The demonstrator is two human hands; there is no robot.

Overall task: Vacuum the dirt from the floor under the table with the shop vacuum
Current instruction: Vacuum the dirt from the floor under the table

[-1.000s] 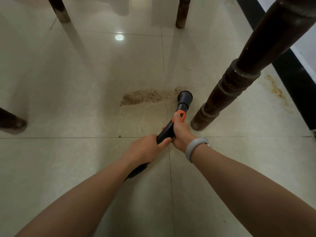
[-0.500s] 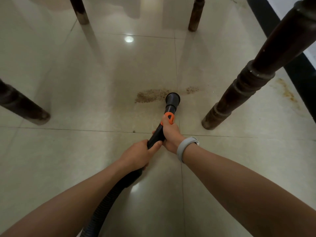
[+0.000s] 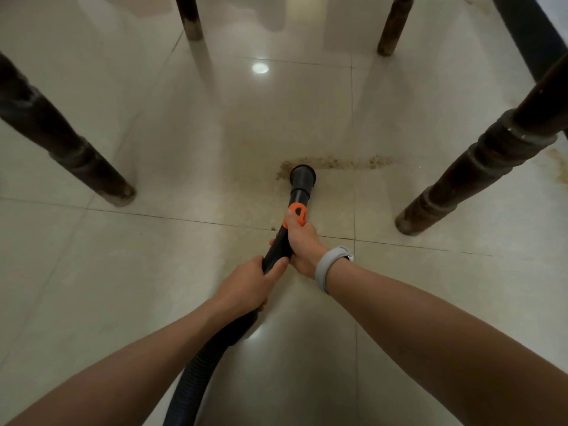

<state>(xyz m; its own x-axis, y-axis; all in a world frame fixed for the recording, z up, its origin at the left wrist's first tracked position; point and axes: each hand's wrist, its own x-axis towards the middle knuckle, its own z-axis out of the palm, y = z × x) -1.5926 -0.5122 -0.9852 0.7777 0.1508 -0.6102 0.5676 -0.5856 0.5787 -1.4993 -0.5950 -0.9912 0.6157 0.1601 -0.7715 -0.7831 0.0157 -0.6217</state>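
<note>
A black vacuum wand with an orange collar point(image 3: 296, 214) points away from me, and its round nozzle point(image 3: 302, 175) sits on the left end of a thin brown dirt streak point(image 3: 347, 162) on the pale tiled floor. My right hand point(image 3: 302, 244), with a grey wristband, grips the wand just behind the orange collar. My left hand point(image 3: 246, 285) grips the wand lower down, where it joins the ribbed black hose point(image 3: 196, 373) that runs off the bottom edge.
Dark turned table legs stand at the left point(image 3: 70, 152) and right point(image 3: 473, 170), with two thinner legs farther back point(image 3: 192, 21) point(image 3: 393, 26). A dark skirting strip point(image 3: 528, 35) runs along the right. Brown stains point(image 3: 553, 161) mark the tile beyond the right leg.
The nozzle has swept left along the dirt streak, from its right end to its left end, and the streak has become thinner. My view has shifted so the left table leg shows more.
</note>
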